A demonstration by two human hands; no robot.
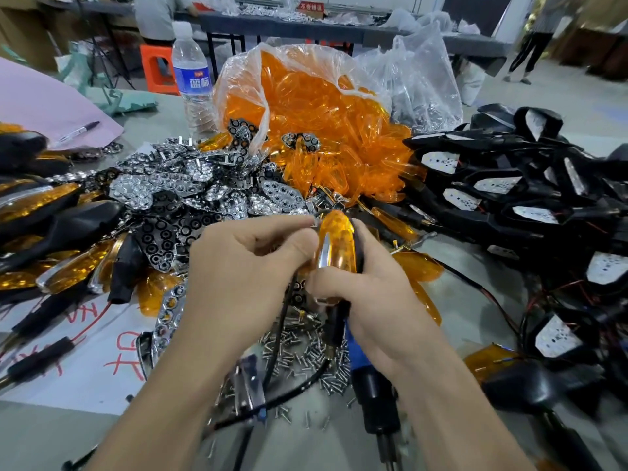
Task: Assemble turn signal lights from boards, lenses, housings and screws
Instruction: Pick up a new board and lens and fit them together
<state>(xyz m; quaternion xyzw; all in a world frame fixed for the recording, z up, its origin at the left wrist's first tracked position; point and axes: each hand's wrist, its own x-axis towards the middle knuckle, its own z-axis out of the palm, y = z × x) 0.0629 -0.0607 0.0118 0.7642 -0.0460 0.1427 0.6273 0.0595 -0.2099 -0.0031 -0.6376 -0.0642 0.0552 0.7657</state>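
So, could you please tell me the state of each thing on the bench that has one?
Light: held off the table in both hands.
Left hand: pinches the light's top.
Right hand: grips the light's lower end.
Bottle: upright, cap on.
Lens bag: open, lenses spilling out.
Housings: piled, boards fitted, uncovered.
Screws: loose in a heap.

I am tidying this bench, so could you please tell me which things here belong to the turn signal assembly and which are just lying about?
Job: turn signal gripped by left hand and right hand; amber lenses; chrome reflectors; black housings; screws.
Lying about: water bottle; pen; pink sheet.
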